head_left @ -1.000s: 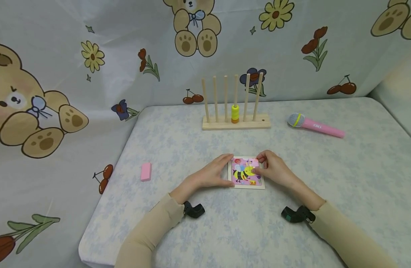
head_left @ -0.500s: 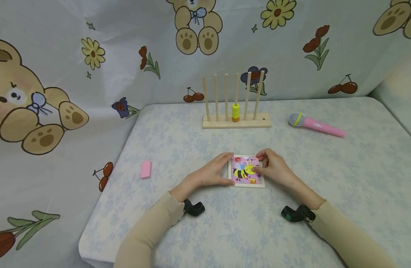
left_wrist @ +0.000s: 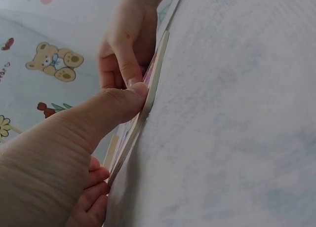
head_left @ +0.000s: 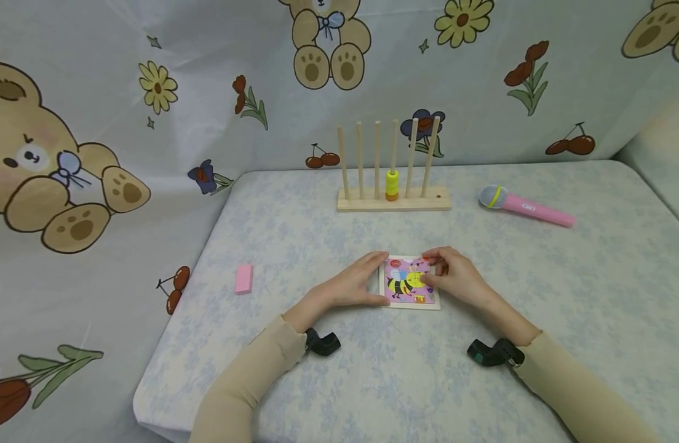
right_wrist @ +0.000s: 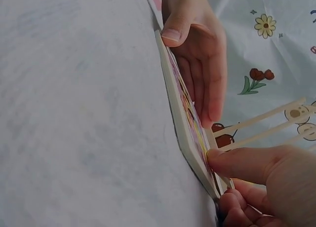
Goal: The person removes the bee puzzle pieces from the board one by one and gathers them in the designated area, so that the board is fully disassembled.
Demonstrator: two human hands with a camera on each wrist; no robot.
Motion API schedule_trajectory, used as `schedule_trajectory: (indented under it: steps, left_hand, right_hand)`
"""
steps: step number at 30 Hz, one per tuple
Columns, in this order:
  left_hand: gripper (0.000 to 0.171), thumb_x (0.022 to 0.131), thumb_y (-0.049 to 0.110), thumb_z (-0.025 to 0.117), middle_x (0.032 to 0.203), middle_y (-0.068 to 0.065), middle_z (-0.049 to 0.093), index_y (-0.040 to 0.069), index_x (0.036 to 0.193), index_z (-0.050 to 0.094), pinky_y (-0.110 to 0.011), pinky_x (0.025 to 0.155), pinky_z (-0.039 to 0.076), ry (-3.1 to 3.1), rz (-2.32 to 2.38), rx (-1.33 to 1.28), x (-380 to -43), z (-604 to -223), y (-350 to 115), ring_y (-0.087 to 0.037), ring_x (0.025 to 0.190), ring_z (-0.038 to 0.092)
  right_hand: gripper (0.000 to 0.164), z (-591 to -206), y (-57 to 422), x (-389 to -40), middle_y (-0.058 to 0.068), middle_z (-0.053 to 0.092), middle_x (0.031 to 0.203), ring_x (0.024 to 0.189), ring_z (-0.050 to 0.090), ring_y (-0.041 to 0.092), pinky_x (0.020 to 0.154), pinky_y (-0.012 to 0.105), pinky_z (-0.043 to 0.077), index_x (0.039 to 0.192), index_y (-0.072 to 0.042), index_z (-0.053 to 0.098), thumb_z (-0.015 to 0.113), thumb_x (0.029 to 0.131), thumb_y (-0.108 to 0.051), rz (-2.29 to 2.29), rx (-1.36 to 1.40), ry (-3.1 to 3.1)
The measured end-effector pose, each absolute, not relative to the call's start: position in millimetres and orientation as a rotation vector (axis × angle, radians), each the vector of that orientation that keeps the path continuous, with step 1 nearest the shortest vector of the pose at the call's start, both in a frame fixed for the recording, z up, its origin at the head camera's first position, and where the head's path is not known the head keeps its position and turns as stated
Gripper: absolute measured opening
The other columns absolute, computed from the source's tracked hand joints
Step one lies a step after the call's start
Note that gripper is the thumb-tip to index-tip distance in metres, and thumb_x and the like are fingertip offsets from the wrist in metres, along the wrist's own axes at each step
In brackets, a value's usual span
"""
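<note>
A small square jigsaw puzzle point(head_left: 400, 288) with a bee picture lies on the table in a pale wooden frame point(head_left: 411, 307). My left hand point(head_left: 355, 283) holds the frame's left side, thumb at the near corner and fingers at the far one; the left wrist view shows that thumb point(left_wrist: 131, 99) on the rim. At the far right corner, my right hand point(head_left: 456, 278) pinches a puzzle piece, mostly hidden by its fingers. In the right wrist view, the right thumb point(right_wrist: 237, 163) is on the picture side with the other fingers curled at the frame's edge.
Behind the puzzle stands a wooden peg rack point(head_left: 393, 207) with yellow and orange beads point(head_left: 392, 183) on one peg. A pink toy microphone point(head_left: 530, 208) lies at the back right. On the left is a pink block point(head_left: 243, 279). A printed cloth point(head_left: 206, 92) hangs behind the table.
Both hands keep nearly the same places at the puzzle. The right fingers shift slightly at the far right corner, where a small orange-red spot now shows. The head view moves a little.
</note>
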State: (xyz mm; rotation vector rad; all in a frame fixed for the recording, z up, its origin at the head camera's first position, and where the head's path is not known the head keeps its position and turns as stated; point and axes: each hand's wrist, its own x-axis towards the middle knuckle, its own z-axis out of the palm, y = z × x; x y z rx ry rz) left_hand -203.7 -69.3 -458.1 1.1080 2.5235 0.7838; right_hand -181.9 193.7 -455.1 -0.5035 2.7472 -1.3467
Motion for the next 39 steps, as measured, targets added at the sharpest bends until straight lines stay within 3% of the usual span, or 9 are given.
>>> schedule_trajectory:
  steps: [17,25,32,39]
  left_hand:
    - [0.099,0.079,0.045,0.073,0.153,-0.011,0.02,0.004,0.15,0.018,-0.029,0.111,0.017,2.515,0.751,1.11,-209,-452,-67,-0.02,0.14,0.018]
    - [0.1,0.079,0.044,0.073,0.154,-0.01,0.019,0.004,0.15,0.017,-0.029,0.111,0.017,2.504,0.766,1.083,-205,-454,-69,-0.019,0.14,0.016]
    - [0.099,0.079,0.044,0.073,0.154,-0.01,0.019,0.004,0.15,0.017,-0.031,0.112,0.018,2.506,0.784,1.072,-203,-456,-70,-0.019,0.14,0.015]
    - [0.099,0.08,0.045,0.073,0.154,-0.01,0.019,0.004,0.15,0.017,-0.031,0.112,0.018,2.509,0.772,1.067,-204,-457,-68,-0.019,0.14,0.016]
  right_hand:
    - [0.041,-455,199,-183,0.012,0.052,0.09,0.073,0.046,0.019,0.058,0.022,0.038,0.116,0.003,0.061,0.075,0.082,-0.015,-1.364,-0.489,2.762]
    - [0.041,-455,198,-184,0.01,0.054,0.095,0.074,0.047,0.02,0.058,0.024,0.039,0.116,0.001,0.061,0.075,0.081,-0.016,-1.347,-0.453,2.741]
    - [0.038,-451,199,-184,0.012,0.055,0.098,0.084,0.053,0.022,0.068,0.019,0.045,0.114,0.003,0.061,0.074,0.082,-0.012,-1.4,-0.446,2.723]
    - [0.041,-439,207,-186,0.015,0.057,0.112,0.097,0.059,0.026,0.077,0.015,0.048,0.118,0.003,0.059,0.073,0.084,-0.016,-1.46,-0.413,2.668]
